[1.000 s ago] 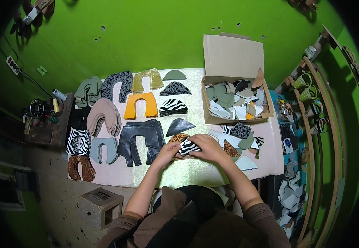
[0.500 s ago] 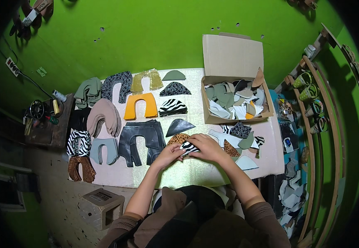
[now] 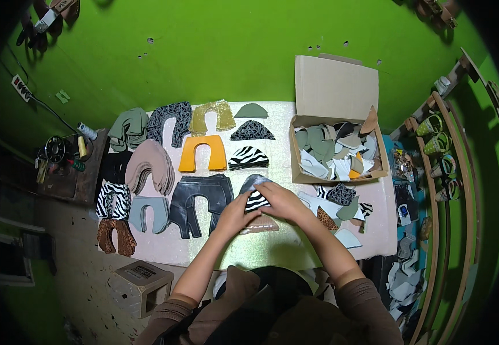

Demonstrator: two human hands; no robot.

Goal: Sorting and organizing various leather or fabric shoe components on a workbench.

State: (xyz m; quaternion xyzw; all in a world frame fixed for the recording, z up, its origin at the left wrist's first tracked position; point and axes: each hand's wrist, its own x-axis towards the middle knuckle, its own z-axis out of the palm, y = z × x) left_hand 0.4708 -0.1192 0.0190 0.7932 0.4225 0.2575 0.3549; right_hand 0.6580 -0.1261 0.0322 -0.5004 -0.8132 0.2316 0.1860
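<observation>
Between my two hands is a small stack of zebra-print half-moon pieces (image 3: pixel 256 201), held near the middle of the table. My left hand (image 3: pixel 241 213) grips its left side, fingers curled inward. At the right side my right hand (image 3: pixel 284 202) has its fingers bent over the stack. A dark half-moon piece (image 3: pixel 254 182) shows just beyond the fingertips. Nearer to me lies a brown half-moon piece (image 3: pixel 263 225), partly under my hands. Farther back in the same column are zebra-print pieces (image 3: pixel 248 158), a dark patterned piece (image 3: pixel 252 130) and a green one (image 3: pixel 251 111).
Stacks of U-shaped pieces fill the left side, among them orange ones (image 3: pixel 202 148) and black ones (image 3: pixel 202 190). An open cardboard box (image 3: pixel 341 177) of scraps stands at the back right. Loose scraps (image 3: pixel 341 194) lie before it. A shoe rack (image 3: pixel 433 190) stands at right.
My hands have moved away from me with the zebra-print stack, toward the dark half-moon piece. The leopard-print piece seen earlier is hidden now, and the brown piece shows more. The view has shifted slightly.
</observation>
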